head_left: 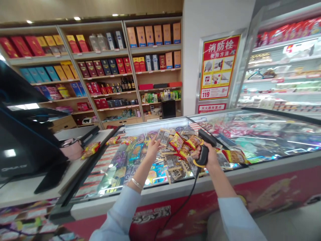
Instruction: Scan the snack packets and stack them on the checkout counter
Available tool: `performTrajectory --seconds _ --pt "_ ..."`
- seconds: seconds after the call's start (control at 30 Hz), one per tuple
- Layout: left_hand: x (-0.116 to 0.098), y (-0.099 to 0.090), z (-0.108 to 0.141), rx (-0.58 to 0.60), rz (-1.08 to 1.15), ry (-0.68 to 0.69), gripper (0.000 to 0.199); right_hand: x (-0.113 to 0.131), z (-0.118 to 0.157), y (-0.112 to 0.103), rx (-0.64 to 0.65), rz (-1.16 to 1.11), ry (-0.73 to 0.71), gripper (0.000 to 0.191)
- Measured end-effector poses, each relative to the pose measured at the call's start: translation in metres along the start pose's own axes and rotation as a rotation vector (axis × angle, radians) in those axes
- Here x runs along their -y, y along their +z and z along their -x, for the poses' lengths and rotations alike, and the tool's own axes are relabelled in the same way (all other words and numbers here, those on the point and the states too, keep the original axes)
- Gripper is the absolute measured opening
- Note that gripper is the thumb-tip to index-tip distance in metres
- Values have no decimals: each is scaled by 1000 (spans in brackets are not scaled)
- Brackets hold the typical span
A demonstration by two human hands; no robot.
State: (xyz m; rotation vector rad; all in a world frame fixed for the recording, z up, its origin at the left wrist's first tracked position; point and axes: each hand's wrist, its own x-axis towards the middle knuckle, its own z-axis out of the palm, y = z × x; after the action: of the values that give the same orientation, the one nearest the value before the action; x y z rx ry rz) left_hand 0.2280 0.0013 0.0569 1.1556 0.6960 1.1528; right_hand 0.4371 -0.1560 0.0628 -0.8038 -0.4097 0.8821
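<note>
The packet [164,137] in the left hand's [154,146] grip was beige with dark markings, and the scanner [203,155] in the right hand's [208,156] was black with yellow edging. Between the two grips, snack bags [177,142] showed red and yellow. Left of the left grip ran red-and-white stripes [96,179]. The sleeves [120,211] behind both grips were pale blue. Below them, the freezer front [200,201] was red with white lettering.
</note>
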Motion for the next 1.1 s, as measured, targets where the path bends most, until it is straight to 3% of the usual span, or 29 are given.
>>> performTrajectory --seconds 0.2,0.47,0.63,1.1 --pt "19 18 -9 -22 -186 79 60 -10 -7 -34 -115 -64 73 29" --pt "25 18 -13 -169 -546 390 36 -29 -6 -43 -152 -86 25 25" --pt "34 19 -16 -181 -530 283 31 -28 -5 -44 -127 -76 31 28" --pt "45 14 -22 -154 -485 269 37 -27 -7 -44 -145 -72 75 25"
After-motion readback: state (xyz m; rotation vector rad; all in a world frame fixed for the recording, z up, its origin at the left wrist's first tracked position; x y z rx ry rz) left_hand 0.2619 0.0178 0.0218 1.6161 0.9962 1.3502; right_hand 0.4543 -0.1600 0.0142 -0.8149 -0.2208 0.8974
